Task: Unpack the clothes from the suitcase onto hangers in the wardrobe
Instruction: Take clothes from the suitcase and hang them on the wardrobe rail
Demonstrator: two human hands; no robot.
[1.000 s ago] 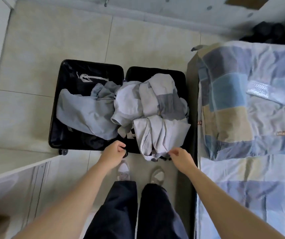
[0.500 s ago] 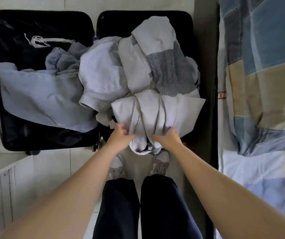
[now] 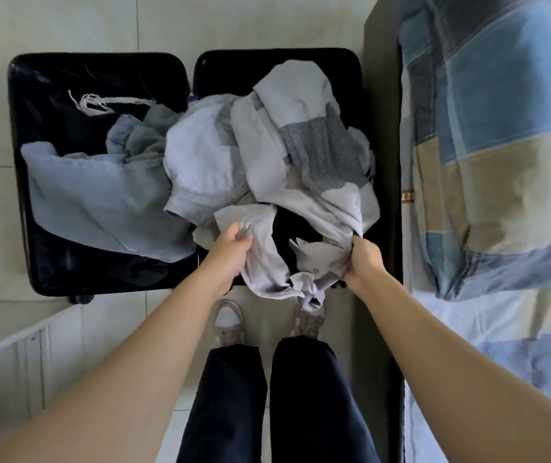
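Pale floor tiles carry a black suitcase lying open and flat, its two halves side by side, each half's long axis running away from the person. At the near rim of the suitcase's right half, a pale grey garment is stretched sideways between both hands, its span lying along that rim, its bunched middle drooping over the rim toward the shoes. The left hand curls its fingers round one edge of the cloth; the right hand clutches the other. A blue-grey garment fills the suitcase's left half. A patchwork quilt lies right of the suitcase.
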